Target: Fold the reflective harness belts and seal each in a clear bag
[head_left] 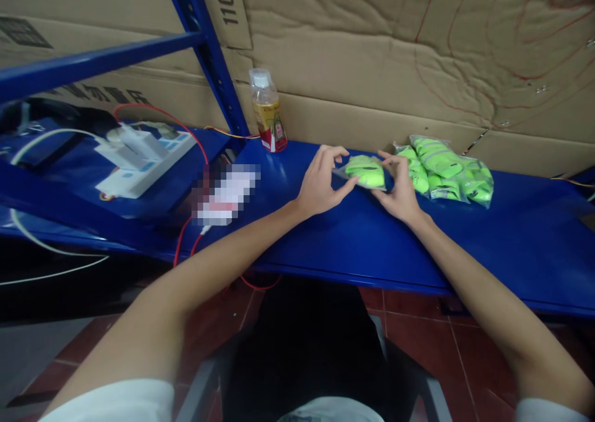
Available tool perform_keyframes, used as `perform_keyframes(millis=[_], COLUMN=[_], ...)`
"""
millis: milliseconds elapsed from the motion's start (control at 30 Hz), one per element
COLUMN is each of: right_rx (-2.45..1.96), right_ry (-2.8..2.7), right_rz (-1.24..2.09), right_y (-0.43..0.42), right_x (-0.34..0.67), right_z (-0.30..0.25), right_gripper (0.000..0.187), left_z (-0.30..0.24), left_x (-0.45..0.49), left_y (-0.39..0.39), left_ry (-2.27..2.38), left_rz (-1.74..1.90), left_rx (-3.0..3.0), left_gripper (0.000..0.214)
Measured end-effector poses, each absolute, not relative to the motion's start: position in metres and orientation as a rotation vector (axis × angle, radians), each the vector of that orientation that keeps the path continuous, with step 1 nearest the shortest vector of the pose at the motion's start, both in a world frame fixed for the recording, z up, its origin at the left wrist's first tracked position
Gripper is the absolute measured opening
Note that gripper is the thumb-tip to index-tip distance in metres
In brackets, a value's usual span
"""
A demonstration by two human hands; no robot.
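Note:
Between my two hands is a clear plastic bag (365, 171) with folded neon-yellow fabric inside, low over the blue shelf (344, 248). My left hand (320, 183) grips the bag's left end, its thumb on the front edge and its fingers curled behind. On the other side my right hand (400, 189) pinches the right end between thumb and fingers. Just right of that hand lies a pile of similar neon-yellow bagged packets (449, 171). What exactly the fabric item is, I cannot make out.
A bottle (269, 115) with a red and yellow label stands at the back against the cardboard (344, 75). On the left are a white power strip (144, 168) with plugs, a blurred-out pale object (227, 196) on a red cable, and a blue metal post (209, 62).

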State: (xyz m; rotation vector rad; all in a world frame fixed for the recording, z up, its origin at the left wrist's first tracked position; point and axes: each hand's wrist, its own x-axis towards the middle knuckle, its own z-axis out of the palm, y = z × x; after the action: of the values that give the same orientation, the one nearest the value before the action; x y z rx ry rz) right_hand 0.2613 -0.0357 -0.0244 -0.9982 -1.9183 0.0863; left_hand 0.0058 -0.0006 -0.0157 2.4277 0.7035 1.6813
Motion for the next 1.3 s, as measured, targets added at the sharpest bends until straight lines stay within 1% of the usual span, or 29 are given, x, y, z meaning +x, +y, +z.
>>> perform_keyframes(millis=[33,133,167,200,233,300,367,500,533,600,667,767,967,1167,1300], right_rx=[-1.022,-1.113,-1.146,-1.177,-1.204,-1.252,-1.274,-1.179,-1.129,-1.040,-1.001,-1.043,-1.169,-1.144,-1.135], right_ry=[-1.935,-1.913,-1.868,-1.808,-1.743,-1.632,-1.588,-1.669,-1.680,-1.678,-1.681,-1.685,-1.705,-1.701,-1.697], right_rz=[0.089,-0.010,-0.040,-0.048,-0.023,0.129,0.317,0.541,0.583,0.631,0.598,0.448,0.292,0.264,0.228], right_y=[-0.033,-0.030,-0.031,-0.032,-0.034,-0.039,-0.045,-0.055,-0.056,-0.056,-0.053,-0.049,-0.041,-0.037,-0.041], right_x=[0.261,0.260,0.259,0.258,0.257,0.254,0.249,0.236,0.232,0.224,0.216,0.208,0.200,0.198,0.199], right_z=[-0.026,-0.026,-0.025,-0.023,-0.020,-0.016,-0.014,-0.016,-0.018,-0.021,-0.024,-0.027,-0.025,-0.028,-0.026], right_gripper=[0.058,0.051,0.050,0.051,0.054,0.056,0.049,0.044,0.045,0.054,0.053,0.043,0.052,0.045,0.042], left_z=[-0.016,-0.018,-0.018,-0.018,-0.019,-0.019,-0.021,-0.026,-0.028,-0.029,-0.030,-0.032,-0.037,-0.034,-0.029], left_x=[0.004,-0.001,-0.001,-0.001,-0.001,0.002,0.006,0.011,0.012,0.014,0.016,0.019,0.021,0.018,0.016], left_y=[0.001,0.004,0.004,0.003,0.002,-0.001,-0.002,0.002,0.003,0.004,0.004,0.002,0.007,0.015,0.010], left_ry=[0.711,0.630,0.596,0.571,0.558,0.571,0.626,0.754,0.762,0.745,0.705,0.666,0.723,0.757,0.752], left_rz=[1.669,1.497,1.435,1.378,1.326,1.240,1.187,1.157,1.178,1.228,1.234,1.193,1.186,1.229,1.195], left_rx=[2.431,2.534,2.566,2.593,2.612,2.619,2.596,2.527,2.465,2.277,2.119,2.094,2.169,2.202,2.273], left_gripper=[0.049,0.026,0.021,0.021,0.025,0.039,0.040,0.017,0.013,0.008,0.005,0.009,0.012,0.002,0.004])
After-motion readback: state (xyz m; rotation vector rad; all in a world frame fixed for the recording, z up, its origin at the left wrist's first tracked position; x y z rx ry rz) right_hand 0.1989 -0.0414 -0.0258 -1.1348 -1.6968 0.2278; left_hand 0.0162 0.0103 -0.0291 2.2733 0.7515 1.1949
